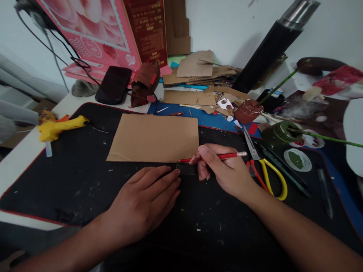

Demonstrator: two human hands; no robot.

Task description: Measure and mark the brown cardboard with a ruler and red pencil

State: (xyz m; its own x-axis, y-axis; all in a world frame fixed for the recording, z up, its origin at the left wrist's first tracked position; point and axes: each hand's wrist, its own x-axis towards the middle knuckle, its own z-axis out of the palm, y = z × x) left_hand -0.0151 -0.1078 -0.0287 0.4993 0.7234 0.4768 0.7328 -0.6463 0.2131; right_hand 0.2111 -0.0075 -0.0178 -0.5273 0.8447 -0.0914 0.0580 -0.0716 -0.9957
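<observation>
A flat rectangle of brown cardboard (155, 138) lies on the black mat (85, 181). Just below its near edge, my left hand (144, 200) rests palm down with its fingers stretched out to the right. The fingertips touch a dark, see-through strip (186, 169) that is hard to make out against the mat. A red pencil (227, 155) is pinched in my right hand (221, 166), its tip by the cardboard's near right corner and its white end pointing right.
Scissors with yellow and red handles (273, 179) lie right of my right hand, beside dark pens and paint jars (278, 134). A yellow glue gun (62, 126) is at the left. Behind the cardboard are a phone (114, 85), cardboard scraps (190, 97) and a black cylinder (269, 53).
</observation>
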